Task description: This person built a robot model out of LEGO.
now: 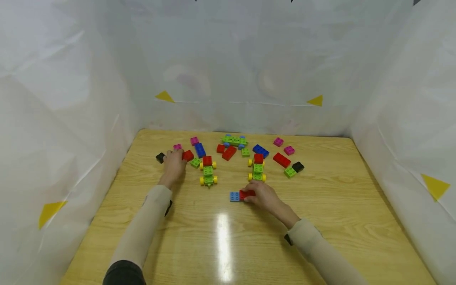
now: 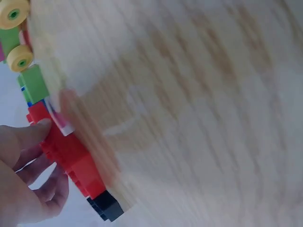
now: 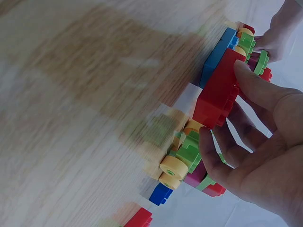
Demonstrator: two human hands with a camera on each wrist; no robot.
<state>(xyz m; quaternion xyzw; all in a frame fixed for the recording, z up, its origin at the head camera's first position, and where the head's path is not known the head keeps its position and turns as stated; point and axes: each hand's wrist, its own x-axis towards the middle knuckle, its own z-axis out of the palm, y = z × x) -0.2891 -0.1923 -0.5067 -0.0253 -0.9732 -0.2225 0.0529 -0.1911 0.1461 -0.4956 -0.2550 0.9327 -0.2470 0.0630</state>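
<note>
The right sleeve [image 1: 325, 253] slants inward from the lower right across the wooden table [image 1: 185, 245], and the right hand [image 1: 263, 194] pinches a red toy brick [image 1: 246, 195] between thumb and fingers, just beside a light-blue four-stud brick [image 1: 234, 196]. The left sleeve [image 1: 142, 225] reaches farther out, its left hand [image 1: 173, 164] tipped downward, thumb and fingers gripping a second red brick [image 1: 187, 155] between a black brick [image 1: 160, 157] and a lime-green brick [image 1: 195, 162]. Farthest back stands a green wheeled base [image 1: 234, 140].
</note>
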